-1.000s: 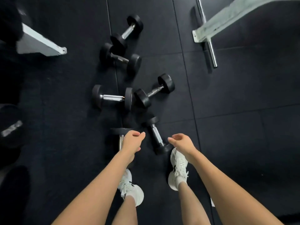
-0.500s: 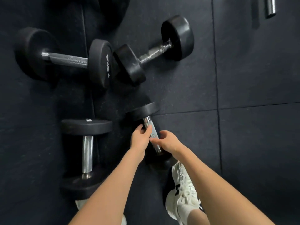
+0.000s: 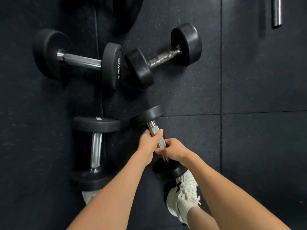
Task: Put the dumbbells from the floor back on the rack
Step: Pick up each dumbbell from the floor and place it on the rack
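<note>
Several black dumbbells with steel handles lie on the dark rubber floor. Both hands are on the handle of the nearest dumbbell [image 3: 147, 115], which lies slanted just ahead of my right foot. My left hand [image 3: 149, 143] grips the upper part of its handle, thumb over the steel. My right hand [image 3: 174, 151] grips the lower part, next to the near head. A second dumbbell [image 3: 96, 147] lies to the left, pointing away from me. Two more dumbbells, one [image 3: 81, 60] on the left and one [image 3: 163, 57] on the right, lie farther off, their heads touching. No rack is in view.
My white shoe [image 3: 183, 195] stands right behind the held dumbbell's near head; the other shoe's toe [image 3: 90, 195] shows behind the left dumbbell. A steel bar end [image 3: 277, 13] lies at the top right. A dark weight plate edge [image 3: 127, 12] sits at top centre.
I have bent down closer to the floor. Both hands went from hovering above the nearest dumbbell to closing round its handle.
</note>
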The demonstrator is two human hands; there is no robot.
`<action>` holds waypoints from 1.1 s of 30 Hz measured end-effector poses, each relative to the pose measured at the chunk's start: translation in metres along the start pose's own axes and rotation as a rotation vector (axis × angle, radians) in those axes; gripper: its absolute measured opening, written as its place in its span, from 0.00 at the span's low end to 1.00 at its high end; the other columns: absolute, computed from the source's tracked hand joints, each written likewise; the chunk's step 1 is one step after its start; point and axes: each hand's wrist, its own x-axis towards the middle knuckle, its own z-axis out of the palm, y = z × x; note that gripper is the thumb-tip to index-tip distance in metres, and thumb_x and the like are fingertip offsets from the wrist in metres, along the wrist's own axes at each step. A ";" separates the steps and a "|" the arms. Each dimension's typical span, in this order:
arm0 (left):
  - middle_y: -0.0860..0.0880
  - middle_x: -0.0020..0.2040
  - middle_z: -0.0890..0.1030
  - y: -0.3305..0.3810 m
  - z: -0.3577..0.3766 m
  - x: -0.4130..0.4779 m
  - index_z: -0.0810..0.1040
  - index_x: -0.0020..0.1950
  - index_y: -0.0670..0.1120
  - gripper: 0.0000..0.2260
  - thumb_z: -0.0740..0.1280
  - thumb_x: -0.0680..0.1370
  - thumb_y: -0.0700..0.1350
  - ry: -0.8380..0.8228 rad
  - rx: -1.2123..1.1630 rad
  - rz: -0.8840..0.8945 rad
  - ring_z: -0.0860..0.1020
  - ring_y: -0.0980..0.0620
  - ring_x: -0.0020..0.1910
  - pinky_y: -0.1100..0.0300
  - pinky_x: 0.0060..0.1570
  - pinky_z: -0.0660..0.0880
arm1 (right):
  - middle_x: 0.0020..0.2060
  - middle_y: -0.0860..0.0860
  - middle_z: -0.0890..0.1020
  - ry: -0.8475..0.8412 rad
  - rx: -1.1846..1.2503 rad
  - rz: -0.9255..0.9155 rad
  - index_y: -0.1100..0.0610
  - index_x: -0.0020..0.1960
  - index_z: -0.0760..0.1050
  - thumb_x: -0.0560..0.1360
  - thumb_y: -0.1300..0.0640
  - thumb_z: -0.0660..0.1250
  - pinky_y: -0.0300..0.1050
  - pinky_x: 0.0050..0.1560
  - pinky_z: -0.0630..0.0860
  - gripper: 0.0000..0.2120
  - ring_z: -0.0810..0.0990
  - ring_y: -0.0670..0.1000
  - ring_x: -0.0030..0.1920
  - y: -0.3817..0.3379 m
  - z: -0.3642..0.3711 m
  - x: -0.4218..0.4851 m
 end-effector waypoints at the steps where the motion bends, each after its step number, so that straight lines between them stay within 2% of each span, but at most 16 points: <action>1: 0.43 0.58 0.80 0.003 -0.003 -0.018 0.73 0.62 0.43 0.14 0.66 0.77 0.45 0.001 -0.010 0.003 0.77 0.52 0.48 0.67 0.34 0.68 | 0.38 0.52 0.80 0.005 -0.017 0.003 0.56 0.48 0.78 0.71 0.51 0.71 0.52 0.50 0.79 0.10 0.79 0.51 0.40 -0.006 0.000 -0.018; 4: 0.45 0.55 0.81 0.019 -0.018 -0.086 0.74 0.59 0.43 0.13 0.67 0.77 0.45 0.014 -0.025 0.029 0.79 0.52 0.48 0.68 0.31 0.69 | 0.38 0.52 0.81 0.013 -0.033 -0.012 0.56 0.47 0.78 0.72 0.52 0.70 0.51 0.51 0.78 0.09 0.80 0.51 0.40 -0.033 0.003 -0.088; 8: 0.47 0.48 0.82 0.058 -0.045 -0.200 0.74 0.56 0.43 0.10 0.68 0.76 0.43 0.011 -0.055 0.155 0.80 0.56 0.44 0.75 0.28 0.72 | 0.37 0.51 0.80 0.004 -0.030 -0.053 0.57 0.48 0.78 0.72 0.52 0.69 0.46 0.48 0.77 0.09 0.79 0.50 0.39 -0.087 0.001 -0.206; 10: 0.49 0.45 0.82 0.082 -0.061 -0.261 0.75 0.54 0.43 0.09 0.68 0.76 0.43 0.014 -0.074 0.219 0.80 0.57 0.43 0.75 0.28 0.72 | 0.38 0.50 0.81 -0.001 -0.031 -0.086 0.58 0.49 0.78 0.72 0.52 0.69 0.46 0.49 0.77 0.11 0.80 0.50 0.40 -0.122 -0.001 -0.270; 14: 0.48 0.43 0.83 0.132 -0.099 -0.379 0.76 0.53 0.43 0.09 0.69 0.75 0.44 0.029 -0.069 0.351 0.81 0.52 0.43 0.67 0.35 0.75 | 0.40 0.51 0.81 0.004 -0.028 -0.156 0.58 0.49 0.78 0.74 0.53 0.68 0.40 0.47 0.75 0.09 0.79 0.49 0.41 -0.197 0.002 -0.397; 16: 0.46 0.44 0.84 0.156 -0.122 -0.432 0.77 0.51 0.44 0.08 0.70 0.74 0.45 0.040 -0.042 0.416 0.82 0.52 0.43 0.64 0.36 0.77 | 0.41 0.52 0.81 0.015 -0.024 -0.190 0.59 0.49 0.78 0.74 0.54 0.69 0.41 0.50 0.75 0.09 0.79 0.49 0.42 -0.231 0.009 -0.452; 19: 0.45 0.44 0.85 0.186 -0.158 -0.497 0.77 0.45 0.49 0.06 0.72 0.72 0.48 0.064 -0.011 0.518 0.83 0.48 0.44 0.53 0.47 0.80 | 0.42 0.54 0.82 0.040 -0.030 -0.259 0.60 0.48 0.78 0.74 0.55 0.70 0.41 0.51 0.74 0.09 0.79 0.49 0.43 -0.278 0.023 -0.522; 22: 0.46 0.44 0.85 0.208 -0.195 -0.550 0.78 0.44 0.51 0.06 0.72 0.72 0.51 0.085 0.025 0.592 0.83 0.47 0.45 0.49 0.51 0.80 | 0.45 0.54 0.82 0.074 -0.030 -0.312 0.60 0.52 0.78 0.74 0.54 0.70 0.38 0.48 0.74 0.11 0.79 0.49 0.46 -0.318 0.043 -0.576; 24: 0.45 0.45 0.84 0.220 -0.219 -0.577 0.78 0.45 0.50 0.07 0.72 0.72 0.51 0.103 0.015 0.639 0.83 0.46 0.46 0.47 0.51 0.80 | 0.41 0.53 0.82 0.095 -0.039 -0.347 0.60 0.52 0.78 0.75 0.56 0.69 0.32 0.39 0.74 0.09 0.78 0.47 0.41 -0.343 0.058 -0.601; 25: 0.44 0.45 0.84 0.226 -0.230 -0.587 0.79 0.46 0.48 0.08 0.72 0.72 0.50 0.117 0.007 0.657 0.83 0.45 0.46 0.47 0.52 0.79 | 0.39 0.52 0.81 0.100 -0.048 -0.361 0.61 0.51 0.78 0.75 0.56 0.69 0.31 0.39 0.75 0.08 0.78 0.47 0.40 -0.354 0.064 -0.611; 28: 0.42 0.46 0.84 0.240 -0.261 -0.609 0.79 0.44 0.48 0.06 0.72 0.72 0.48 0.157 -0.039 0.676 0.83 0.44 0.47 0.46 0.54 0.79 | 0.42 0.56 0.82 0.084 -0.081 -0.385 0.62 0.51 0.78 0.74 0.56 0.69 0.43 0.49 0.79 0.10 0.81 0.52 0.43 -0.388 0.081 -0.629; 33: 0.42 0.46 0.84 0.255 -0.308 -0.627 0.77 0.42 0.50 0.05 0.72 0.72 0.48 0.268 -0.208 0.665 0.83 0.44 0.48 0.44 0.54 0.79 | 0.43 0.56 0.82 0.059 -0.265 -0.465 0.62 0.49 0.79 0.74 0.56 0.70 0.45 0.50 0.77 0.09 0.79 0.52 0.43 -0.444 0.106 -0.635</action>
